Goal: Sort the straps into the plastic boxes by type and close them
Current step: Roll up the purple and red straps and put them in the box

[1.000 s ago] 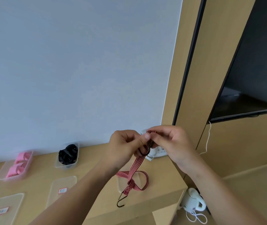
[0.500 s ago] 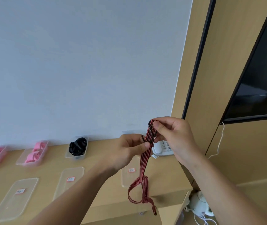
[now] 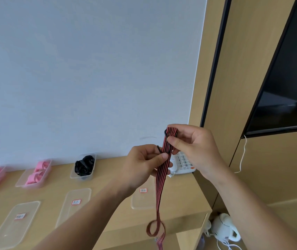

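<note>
The red and black strap point(image 3: 162, 175) is held up over the desk point(image 3: 108, 210), and its long end hangs down in a loop. The right hand point(image 3: 196, 150) has the folded top pinched in its grip, and the left hand point(image 3: 143, 166) has the strap pinched in its grip just below. Behind, black straps point(image 3: 84, 166) and pink straps point(image 3: 35, 175) sit in open boxes.

Two bare forearms extend from the bottom edge and converge at the centre, held up in front of the person. The left hand point(image 3: 142, 166) sits lower, fingers curled, its thumb and forefinger pinching a red-and-black striped elastic strap point(image 3: 161, 184). The right hand point(image 3: 198, 150) is just above and to the right, fingers curled, thumb and forefinger pinching the strap's folded top. The hands are close together.
</note>
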